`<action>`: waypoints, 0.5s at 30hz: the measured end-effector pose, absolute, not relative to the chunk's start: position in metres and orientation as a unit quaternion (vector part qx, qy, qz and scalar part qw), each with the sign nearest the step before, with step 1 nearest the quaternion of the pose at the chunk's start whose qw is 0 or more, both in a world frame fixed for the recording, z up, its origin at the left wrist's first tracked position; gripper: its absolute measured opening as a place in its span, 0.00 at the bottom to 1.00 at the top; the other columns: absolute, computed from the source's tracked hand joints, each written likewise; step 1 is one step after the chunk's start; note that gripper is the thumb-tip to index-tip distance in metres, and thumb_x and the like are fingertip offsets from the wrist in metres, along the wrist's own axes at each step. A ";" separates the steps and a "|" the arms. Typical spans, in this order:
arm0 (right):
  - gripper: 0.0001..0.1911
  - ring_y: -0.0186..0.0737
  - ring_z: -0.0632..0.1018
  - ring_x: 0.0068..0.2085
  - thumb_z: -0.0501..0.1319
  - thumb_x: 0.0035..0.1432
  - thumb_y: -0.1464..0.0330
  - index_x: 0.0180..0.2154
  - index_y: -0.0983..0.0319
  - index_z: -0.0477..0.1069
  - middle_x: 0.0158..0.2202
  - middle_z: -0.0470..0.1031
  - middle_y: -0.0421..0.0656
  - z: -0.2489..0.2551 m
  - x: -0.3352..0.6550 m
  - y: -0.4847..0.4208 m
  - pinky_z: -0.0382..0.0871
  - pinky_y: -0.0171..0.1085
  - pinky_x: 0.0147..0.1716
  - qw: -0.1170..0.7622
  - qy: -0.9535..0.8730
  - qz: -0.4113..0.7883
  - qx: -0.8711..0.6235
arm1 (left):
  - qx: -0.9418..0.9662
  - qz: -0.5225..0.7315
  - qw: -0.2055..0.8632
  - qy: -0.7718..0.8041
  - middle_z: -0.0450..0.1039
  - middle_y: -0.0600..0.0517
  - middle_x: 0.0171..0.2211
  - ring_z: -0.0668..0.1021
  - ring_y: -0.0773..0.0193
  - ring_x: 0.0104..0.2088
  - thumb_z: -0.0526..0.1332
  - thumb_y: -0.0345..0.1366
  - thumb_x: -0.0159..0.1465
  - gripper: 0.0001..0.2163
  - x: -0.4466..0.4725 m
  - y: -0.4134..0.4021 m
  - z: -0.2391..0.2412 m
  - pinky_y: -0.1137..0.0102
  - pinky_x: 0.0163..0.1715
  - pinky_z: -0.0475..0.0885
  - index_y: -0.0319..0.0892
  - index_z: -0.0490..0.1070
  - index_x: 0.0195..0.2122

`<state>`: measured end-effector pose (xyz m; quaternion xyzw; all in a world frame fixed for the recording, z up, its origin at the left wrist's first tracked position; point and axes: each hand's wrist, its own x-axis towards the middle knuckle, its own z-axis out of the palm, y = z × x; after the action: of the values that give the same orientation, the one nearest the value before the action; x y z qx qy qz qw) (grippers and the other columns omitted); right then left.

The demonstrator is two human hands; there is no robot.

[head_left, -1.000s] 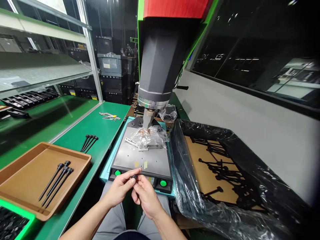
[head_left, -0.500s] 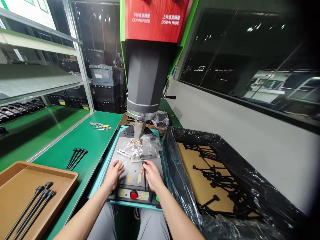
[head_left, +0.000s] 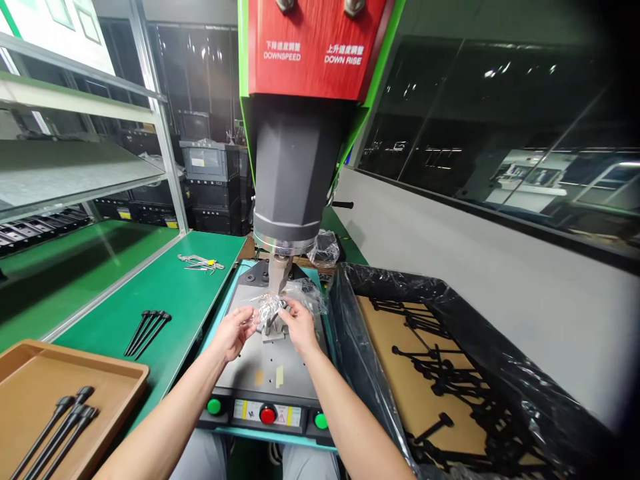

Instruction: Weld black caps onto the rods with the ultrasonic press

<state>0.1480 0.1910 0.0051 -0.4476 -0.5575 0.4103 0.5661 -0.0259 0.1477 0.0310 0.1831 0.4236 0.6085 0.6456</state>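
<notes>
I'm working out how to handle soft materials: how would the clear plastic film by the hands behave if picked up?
The clear plastic film is likely floppy, since it lies in crumpled folds. It's probably light, as it looks thin and see-through. Its glossy highlights suggest it may be slippery.

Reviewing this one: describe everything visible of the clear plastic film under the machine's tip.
The clear plastic film looks thin, glossy and crumpled, with bright reflections on its folds. It lies bunched around the metal fixture, below the tapered tip, spreading toward the right rear. The left hand meets its left side; the right hand is at its front right. Any grip is unclear.
</notes>
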 end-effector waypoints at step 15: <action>0.16 0.40 0.73 0.31 0.62 0.47 0.63 0.38 0.62 0.74 0.29 0.75 0.39 0.026 0.142 0.226 0.66 0.35 0.34 0.506 -0.634 0.421 -0.405 | 0.192 0.610 0.642 0.423 0.78 0.48 0.29 0.79 0.68 0.24 0.67 0.26 0.56 0.05 -0.027 0.162 0.042 0.78 0.22 0.75 0.37 0.72 0.32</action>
<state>0.1424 0.2260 0.0260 -0.4050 -0.6341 0.4213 0.5064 -0.0267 0.1615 0.0420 0.1916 0.4230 0.6096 0.6425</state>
